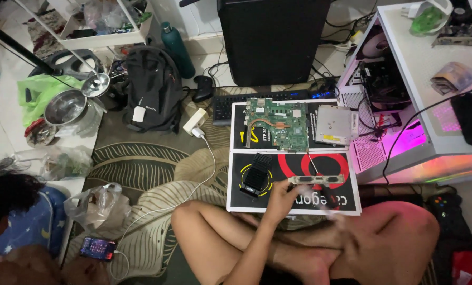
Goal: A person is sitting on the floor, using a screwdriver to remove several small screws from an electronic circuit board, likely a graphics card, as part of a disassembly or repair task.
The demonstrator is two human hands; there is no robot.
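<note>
Your left hand, fingers loosely curled and holding nothing, rests just below-left of the long, flat silver metal bracket, which lies crosswise; your right hand is blurred, grip unclear.

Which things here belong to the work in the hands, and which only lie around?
In use: left hand at the long speaker strip; blurred right hand; green circuit board; black heatsink; silver drive.

Lying about: backpack, steel pot, phone, green bottle.
</note>
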